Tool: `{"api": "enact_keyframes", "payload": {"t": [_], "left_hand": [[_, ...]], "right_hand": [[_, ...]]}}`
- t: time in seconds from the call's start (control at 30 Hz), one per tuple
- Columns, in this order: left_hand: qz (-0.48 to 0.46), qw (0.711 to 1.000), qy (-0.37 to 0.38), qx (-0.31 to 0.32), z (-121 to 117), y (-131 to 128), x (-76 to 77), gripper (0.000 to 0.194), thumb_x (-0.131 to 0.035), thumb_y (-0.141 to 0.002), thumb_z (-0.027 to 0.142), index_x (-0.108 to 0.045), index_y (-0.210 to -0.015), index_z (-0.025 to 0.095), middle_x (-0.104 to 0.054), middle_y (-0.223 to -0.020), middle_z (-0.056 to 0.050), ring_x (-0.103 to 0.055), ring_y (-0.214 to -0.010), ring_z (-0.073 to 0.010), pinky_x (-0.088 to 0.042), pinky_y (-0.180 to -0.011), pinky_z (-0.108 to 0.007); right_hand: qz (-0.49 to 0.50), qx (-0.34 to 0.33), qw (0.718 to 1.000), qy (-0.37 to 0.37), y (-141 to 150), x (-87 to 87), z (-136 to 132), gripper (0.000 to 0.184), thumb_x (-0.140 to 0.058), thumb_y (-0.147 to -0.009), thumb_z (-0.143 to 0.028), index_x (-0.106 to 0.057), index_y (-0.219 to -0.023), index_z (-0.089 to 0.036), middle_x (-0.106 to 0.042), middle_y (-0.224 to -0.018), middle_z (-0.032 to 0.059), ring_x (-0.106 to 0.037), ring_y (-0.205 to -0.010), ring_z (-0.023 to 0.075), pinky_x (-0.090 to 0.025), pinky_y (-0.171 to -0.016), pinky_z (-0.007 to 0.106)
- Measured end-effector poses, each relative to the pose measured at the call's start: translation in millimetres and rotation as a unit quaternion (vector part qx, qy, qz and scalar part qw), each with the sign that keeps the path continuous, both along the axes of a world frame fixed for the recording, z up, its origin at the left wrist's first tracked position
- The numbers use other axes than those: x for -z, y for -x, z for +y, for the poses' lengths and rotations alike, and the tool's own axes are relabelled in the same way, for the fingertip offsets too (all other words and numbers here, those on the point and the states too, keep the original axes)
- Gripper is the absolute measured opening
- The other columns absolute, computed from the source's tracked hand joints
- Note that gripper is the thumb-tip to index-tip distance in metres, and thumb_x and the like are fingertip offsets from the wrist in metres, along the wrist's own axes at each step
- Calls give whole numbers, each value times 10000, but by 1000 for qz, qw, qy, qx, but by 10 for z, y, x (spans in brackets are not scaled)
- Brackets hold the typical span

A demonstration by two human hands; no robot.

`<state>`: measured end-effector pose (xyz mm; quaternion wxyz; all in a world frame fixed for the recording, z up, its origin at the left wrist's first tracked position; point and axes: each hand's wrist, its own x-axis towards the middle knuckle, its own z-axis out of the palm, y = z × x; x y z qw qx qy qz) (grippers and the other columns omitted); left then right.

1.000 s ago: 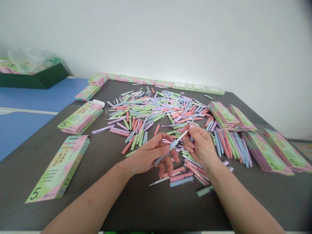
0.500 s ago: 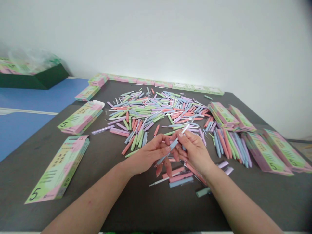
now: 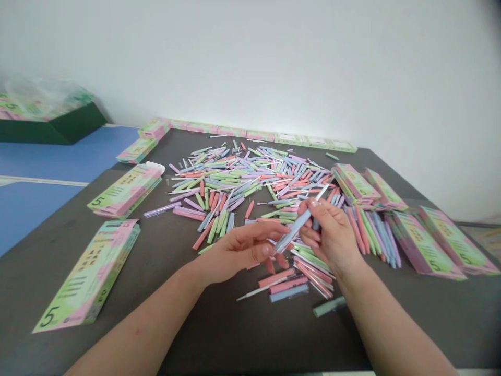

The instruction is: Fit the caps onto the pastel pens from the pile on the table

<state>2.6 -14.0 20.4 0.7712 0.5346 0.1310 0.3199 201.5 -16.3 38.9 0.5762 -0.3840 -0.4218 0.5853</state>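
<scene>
Head cam: R grip (image 3: 331, 235) clamped on pale-blue stick (image 3: 296, 228); L grip (image 3: 242, 249) open, just beside end.

Slim plastic pens (image 3: 250, 180) in the central heap are pastel pink, coral, green, lilac and blue, on a dark grey tabletop (image 3: 242, 334). One pale blue pen (image 3: 297, 224) is held up. Cartons (image 3: 88, 277) show blended green and pink panels with a black 5. The far-left tray (image 3: 50, 130) is dark green.
</scene>
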Motion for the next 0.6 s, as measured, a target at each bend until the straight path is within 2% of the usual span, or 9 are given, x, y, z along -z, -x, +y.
{"api": "enact_keyframes", "payload": {"t": [0.1, 0.2, 0.37, 0.6], "left_hand": [[11, 1000, -27, 0, -27, 8, 6, 373, -654, -850, 179, -624, -1218, 226, -692, -1018, -79, -680, -916, -178, -540, -785, -290], [22, 999, -45, -18, -40, 1, 19, 365, -642, -847, 123, -646, -1199, 220, -707, -984, -68, -686, -902, -164, -534, -817, -291], [31, 997, -56, -31, -43, -13, 15, 355, -639, -837, 83, -669, -1164, 216, -713, -948, -48, -688, -900, -148, -543, -789, -247], [47, 996, -56, -53, -50, -28, -12, 269, -666, -809, 93, -694, -1070, 152, -714, -886, -46, -701, -866, -160, -560, -793, -263]], "right_hand": [[2, 15, 1000, -11, -43, -38, 1, 243, -666, -822, -392, -629, -736, -167, -406, -554, -61, -254, -371, 15, -198, -308, 125], [6, 10, 1000, -15, -42, -49, -8, 234, -657, -832, -383, -639, -749, -165, -410, -555, -61, -259, -369, 11, -200, -310, 119], [8, 3, 1000, -8, -12, -33, -7, 237, -672, -818, -388, -638, -748, -164, -414, -556, -60, -261, -370, 12, -197, -309, 120], [18, 0, 1000, -11, 1, -18, -14, 234, -667, -827, -372, -643, -737, -158, -413, -541, -57, -273, -369, 11, -194, -315, 121]]}}
